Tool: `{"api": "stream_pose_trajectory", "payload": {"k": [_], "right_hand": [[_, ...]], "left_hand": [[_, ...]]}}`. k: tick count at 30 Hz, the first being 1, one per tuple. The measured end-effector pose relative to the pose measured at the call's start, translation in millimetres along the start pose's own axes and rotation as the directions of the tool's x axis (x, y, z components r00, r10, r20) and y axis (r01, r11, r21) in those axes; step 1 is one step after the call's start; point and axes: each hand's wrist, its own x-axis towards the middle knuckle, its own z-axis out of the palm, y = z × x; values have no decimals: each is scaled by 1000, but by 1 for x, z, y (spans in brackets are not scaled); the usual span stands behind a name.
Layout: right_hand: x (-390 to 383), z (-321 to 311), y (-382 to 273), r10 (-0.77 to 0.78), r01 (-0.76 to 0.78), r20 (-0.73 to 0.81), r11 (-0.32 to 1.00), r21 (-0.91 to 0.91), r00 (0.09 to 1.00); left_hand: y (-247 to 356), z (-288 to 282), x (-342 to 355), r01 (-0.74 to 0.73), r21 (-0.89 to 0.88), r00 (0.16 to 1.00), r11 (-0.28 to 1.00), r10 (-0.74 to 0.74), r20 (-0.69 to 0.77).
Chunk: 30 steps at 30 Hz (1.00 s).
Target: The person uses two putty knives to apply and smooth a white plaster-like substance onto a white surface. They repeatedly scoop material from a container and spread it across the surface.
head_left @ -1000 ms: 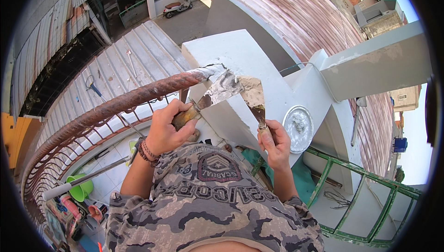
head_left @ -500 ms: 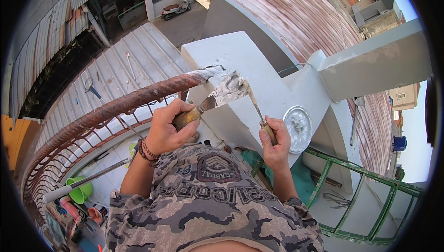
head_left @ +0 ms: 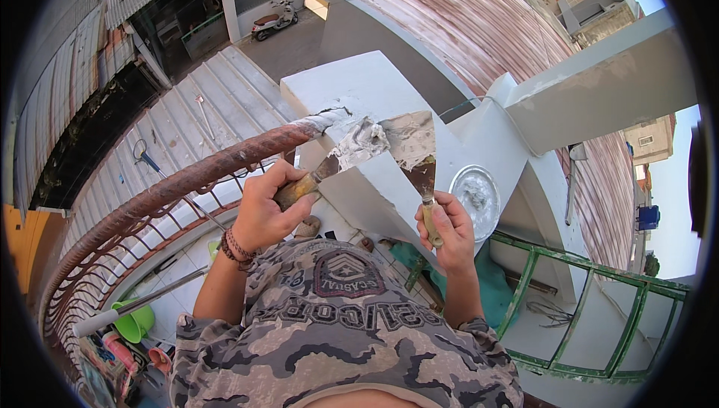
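Note:
My left hand [head_left: 266, 206] grips the worn handle of a putty knife [head_left: 299, 187], whose blade carries a lump of grey-white paste [head_left: 365, 142]. In my right hand [head_left: 449, 232] is a second putty knife [head_left: 419, 172], its broad blade face-on and smeared with paste, meeting the first blade at the lump. Both are held above a white-painted concrete ledge [head_left: 352, 78]. Just left of them, a rusty curved railing [head_left: 247, 153] ends at the ledge, with white paste and a crack at the joint. A round lid [head_left: 473, 202] holding white paste lies right of my right hand.
A white beam [head_left: 592, 86] extends right. Corrugated roofs [head_left: 195, 101] and a parked scooter [head_left: 275, 22] are below. A green metal frame [head_left: 584, 273] is at the lower right. A green bucket [head_left: 135, 322], a pole [head_left: 150, 303] and assorted items lie on the tiled floor at lower left.
The right knife's blade turned edge-on half a second ago and is face-on again now, slightly further right. The view has shifted a little, with both hands still gripping their knives.

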Motion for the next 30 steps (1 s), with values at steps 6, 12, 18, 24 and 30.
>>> {"api": "stream_pose_trajectory", "payload": {"k": [6, 12, 18, 24, 30], "right_hand": [[-6, 11, -2, 4, -4, -10, 999, 32, 1000], [-7, 16, 1, -50, 49, -14, 997, -56, 999], [-9, 18, 4, -72, 84, 61, 969, -232, 996], [-9, 22, 21, -149, 150, 37, 885, -440, 988], [-6, 18, -11, 13, -16, -105, 999, -29, 994]], "left_hand": [[1, 5, 0, -40, 86, 999, 996, 43, -30], [-5, -1, 0, -42, 132, 999, 990, 44, -12], [-1, -3, 3, -53, 87, 999, 995, 53, 5], [12, 3, 11, -86, 51, 996, 995, 88, -28], [3, -2, 10, -76, 30, 992, 997, 78, -95]]}}
